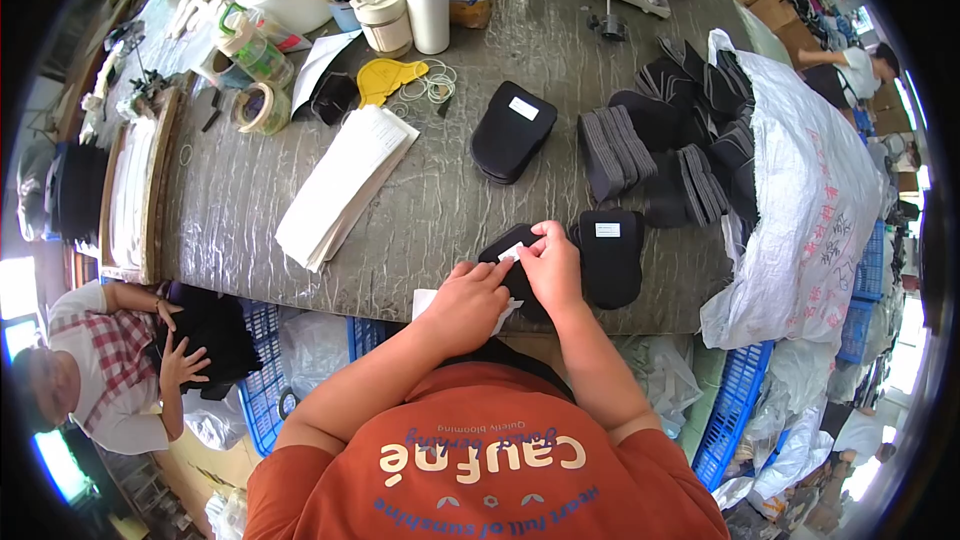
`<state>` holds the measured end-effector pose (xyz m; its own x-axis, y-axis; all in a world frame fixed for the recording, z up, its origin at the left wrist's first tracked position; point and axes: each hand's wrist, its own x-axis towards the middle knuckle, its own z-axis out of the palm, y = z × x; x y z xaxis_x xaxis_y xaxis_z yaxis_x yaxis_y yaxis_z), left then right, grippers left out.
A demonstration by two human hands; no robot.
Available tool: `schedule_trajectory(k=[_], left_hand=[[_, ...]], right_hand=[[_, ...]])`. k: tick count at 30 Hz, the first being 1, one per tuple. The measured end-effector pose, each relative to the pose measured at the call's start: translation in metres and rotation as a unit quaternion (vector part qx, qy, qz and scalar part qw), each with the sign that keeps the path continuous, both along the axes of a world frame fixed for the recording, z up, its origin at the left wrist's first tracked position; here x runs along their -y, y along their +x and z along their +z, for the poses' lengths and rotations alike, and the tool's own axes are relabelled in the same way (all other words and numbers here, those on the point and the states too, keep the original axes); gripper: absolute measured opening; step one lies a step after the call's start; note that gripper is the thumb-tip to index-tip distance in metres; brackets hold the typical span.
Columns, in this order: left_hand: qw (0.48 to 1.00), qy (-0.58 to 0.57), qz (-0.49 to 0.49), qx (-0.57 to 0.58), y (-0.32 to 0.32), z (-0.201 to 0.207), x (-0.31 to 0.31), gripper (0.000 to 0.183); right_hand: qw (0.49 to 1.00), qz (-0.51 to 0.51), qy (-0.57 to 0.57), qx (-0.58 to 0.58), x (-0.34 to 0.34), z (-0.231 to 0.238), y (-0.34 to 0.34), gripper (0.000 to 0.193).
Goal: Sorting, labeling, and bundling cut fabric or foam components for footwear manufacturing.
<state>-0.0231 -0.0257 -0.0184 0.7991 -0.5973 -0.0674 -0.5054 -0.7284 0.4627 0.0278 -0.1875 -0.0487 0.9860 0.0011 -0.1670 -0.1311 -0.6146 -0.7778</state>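
My left hand [470, 302] reaches over a black padded insole-shaped piece [507, 238] near the table's front edge. Its forefinger stretches to a small white label [511, 252] on the piece, while the other fingers bend over a white paper sheet [424, 301] that shows on both sides of the hand. On the label's other side, my right hand [553, 268] has thumb and forefinger closed at its edge. A labelled black stack [611, 265] lies just right of that hand. Another labelled stack [512, 130] lies farther back.
Several bundles of black pieces [690, 120] spill from a white woven sack [810, 190] at the right. Folded papers [345, 188], a yellow tape measure [388, 80], a white flask [426, 0] and a cup [383, 18] stand left. Another person [110, 360] sits at lower left.
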Motion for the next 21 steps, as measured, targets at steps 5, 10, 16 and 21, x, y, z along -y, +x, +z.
schedule_trajectory(k=[5, 10, 16, 21], left_hand=[[0.999, 0.041, -0.015, -0.032, 0.014, 0.006, 0.008, 0.017], [0.998, -0.024, -0.02, -0.063, 0.009, 0.003, -0.007, 0.015], [0.995, -0.039, -0.022, -0.09, -0.006, -0.007, -0.022, 0.015], [0.995, -0.034, -0.027, -0.09, -0.002, -0.009, -0.024, 0.015]], right_hand=[[0.988, 0.009, -0.099, 0.12, 0.008, -0.013, 0.003, 0.029], [0.974, 0.045, -0.065, 0.214, 0.005, -0.015, -0.003, 0.019], [0.985, -0.008, 0.018, 0.173, 0.015, -0.011, -0.007, 0.014], [0.965, -0.062, -0.076, 0.241, 0.061, 0.018, 0.013, 0.014]])
